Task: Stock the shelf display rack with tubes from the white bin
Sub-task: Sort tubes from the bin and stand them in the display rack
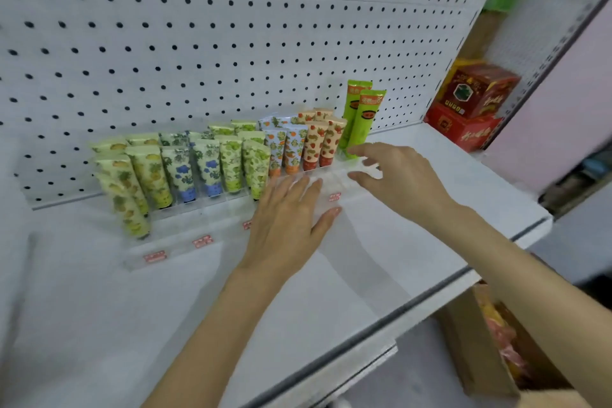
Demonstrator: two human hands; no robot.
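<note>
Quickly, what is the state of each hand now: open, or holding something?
Left hand: open, fingers straight, flat on the clear rack.
Right hand: open, fingers spread beside the tall green tubes, holding nothing.

The white shelf (99, 325) carries a clear display rack (175, 250), which stands directly on it close against the pegboard (231, 43) behind. Rows of printed tubes (178, 172) stand upright in the rack. Right of the rack, past the pegboard's edge, are stacked red boxes (470, 109); whether they share this shelf is unclear.
</note>
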